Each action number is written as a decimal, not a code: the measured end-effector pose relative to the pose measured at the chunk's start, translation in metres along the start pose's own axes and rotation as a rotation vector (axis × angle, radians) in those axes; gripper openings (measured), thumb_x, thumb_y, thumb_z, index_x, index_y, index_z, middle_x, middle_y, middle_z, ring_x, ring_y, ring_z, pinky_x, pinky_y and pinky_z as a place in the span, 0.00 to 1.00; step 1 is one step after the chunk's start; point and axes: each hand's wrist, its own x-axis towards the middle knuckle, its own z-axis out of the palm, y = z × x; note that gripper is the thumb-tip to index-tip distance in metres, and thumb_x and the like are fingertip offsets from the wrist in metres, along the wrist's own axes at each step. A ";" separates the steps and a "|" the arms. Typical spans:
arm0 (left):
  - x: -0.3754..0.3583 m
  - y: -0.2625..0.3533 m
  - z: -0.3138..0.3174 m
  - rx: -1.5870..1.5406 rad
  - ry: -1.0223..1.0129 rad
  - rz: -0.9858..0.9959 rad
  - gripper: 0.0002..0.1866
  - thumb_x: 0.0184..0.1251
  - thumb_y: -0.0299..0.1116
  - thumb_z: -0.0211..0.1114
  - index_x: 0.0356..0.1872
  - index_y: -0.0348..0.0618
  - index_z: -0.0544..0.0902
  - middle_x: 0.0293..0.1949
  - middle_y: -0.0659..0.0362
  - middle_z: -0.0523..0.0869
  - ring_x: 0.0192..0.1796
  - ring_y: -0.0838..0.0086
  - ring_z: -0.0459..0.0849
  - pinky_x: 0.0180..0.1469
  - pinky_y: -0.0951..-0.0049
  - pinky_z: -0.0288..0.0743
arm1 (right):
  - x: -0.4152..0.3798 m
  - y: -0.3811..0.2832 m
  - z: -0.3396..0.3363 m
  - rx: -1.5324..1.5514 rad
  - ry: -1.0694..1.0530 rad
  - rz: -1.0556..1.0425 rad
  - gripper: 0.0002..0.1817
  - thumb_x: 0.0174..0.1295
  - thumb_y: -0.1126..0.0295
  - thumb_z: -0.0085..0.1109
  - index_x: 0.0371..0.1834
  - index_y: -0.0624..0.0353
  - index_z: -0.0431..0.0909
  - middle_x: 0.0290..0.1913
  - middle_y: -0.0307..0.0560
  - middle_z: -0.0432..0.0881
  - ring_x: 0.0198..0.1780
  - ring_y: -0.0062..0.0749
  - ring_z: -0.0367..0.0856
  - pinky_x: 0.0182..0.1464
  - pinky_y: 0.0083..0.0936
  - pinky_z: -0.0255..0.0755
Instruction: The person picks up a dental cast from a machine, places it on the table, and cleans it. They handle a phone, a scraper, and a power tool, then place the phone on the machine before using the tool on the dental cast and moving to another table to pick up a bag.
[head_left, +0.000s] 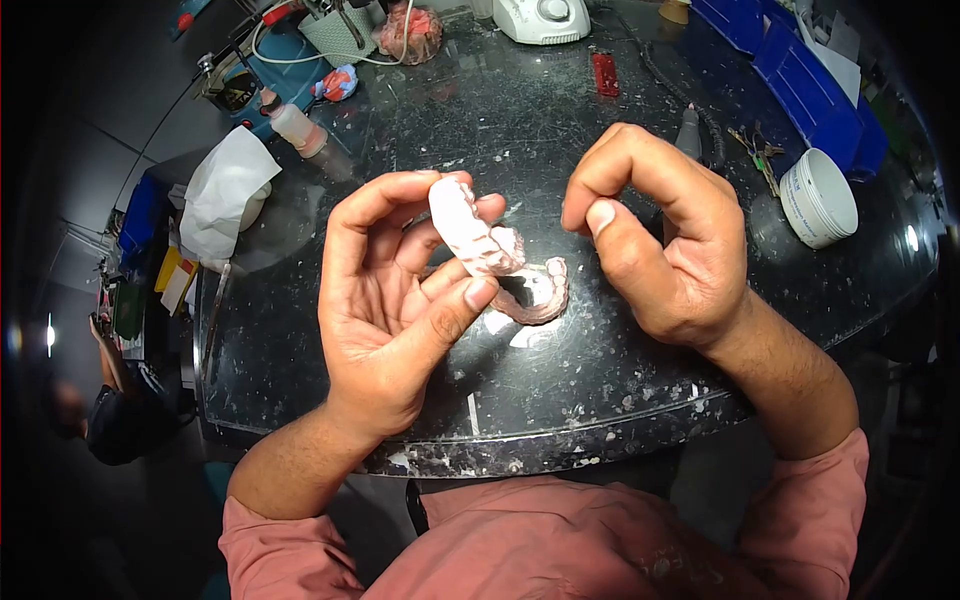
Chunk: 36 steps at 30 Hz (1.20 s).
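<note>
My left hand point(390, 290) holds a pale pink dental cast point(466, 228) between its thumb and fingers, raised above the black table. Behind and below that cast, a second horseshoe-shaped dental cast point(545, 305) rests on the tabletop, partly covered by my left hand and the held piece. To the right, my right hand point(665, 235) is raised over the table with thumb and index fingertip pressed together and the other fingers curled. Whether anything tiny sits in that pinch cannot be made out.
The black table point(620, 400) bears a white tub point(820, 200) and keys point(760, 160) at right, blue bins point(800, 90) behind them. A red object point(604, 75), white device point(542, 20), bottle point(297, 128) and white-covered container point(225, 190) stand farther back. Another person point(125, 410) is at far left.
</note>
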 end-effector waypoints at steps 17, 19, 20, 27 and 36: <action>0.002 0.005 -0.003 -0.021 0.090 -0.156 0.32 0.65 0.23 0.64 0.69 0.37 0.61 0.62 0.48 0.71 0.62 0.61 0.79 0.63 0.62 0.80 | -0.001 0.009 0.012 -0.060 -0.127 -0.048 0.17 0.53 0.75 0.73 0.47 0.62 0.85 0.43 0.49 0.86 0.46 0.35 0.84 0.48 0.27 0.77; 0.002 0.005 -0.001 -0.032 0.084 -0.150 0.32 0.66 0.24 0.64 0.69 0.37 0.61 0.62 0.48 0.71 0.62 0.61 0.80 0.63 0.62 0.80 | -0.001 0.010 0.013 -0.067 -0.128 -0.054 0.17 0.53 0.74 0.73 0.47 0.63 0.85 0.43 0.49 0.86 0.45 0.34 0.84 0.48 0.26 0.78; 0.002 0.005 0.002 -0.058 0.130 -0.178 0.30 0.68 0.26 0.63 0.69 0.36 0.61 0.62 0.48 0.71 0.61 0.62 0.80 0.63 0.62 0.80 | -0.001 0.011 0.013 -0.075 -0.128 -0.060 0.16 0.54 0.73 0.74 0.46 0.63 0.85 0.43 0.49 0.86 0.44 0.34 0.85 0.47 0.25 0.78; 0.003 0.005 -0.006 -0.018 0.060 -0.225 0.30 0.71 0.32 0.63 0.69 0.34 0.62 0.64 0.46 0.69 0.62 0.65 0.78 0.58 0.70 0.78 | -0.002 0.004 0.011 0.023 -0.170 0.025 0.13 0.55 0.74 0.73 0.43 0.65 0.84 0.40 0.49 0.85 0.42 0.29 0.84 0.46 0.24 0.78; -0.002 -0.001 0.001 0.066 -0.058 -0.172 0.37 0.73 0.43 0.63 0.74 0.32 0.60 0.66 0.46 0.72 0.68 0.64 0.72 0.67 0.66 0.68 | -0.006 -0.009 0.017 0.529 -0.126 0.496 0.12 0.61 0.73 0.71 0.45 0.64 0.82 0.43 0.42 0.84 0.44 0.22 0.83 0.47 0.20 0.76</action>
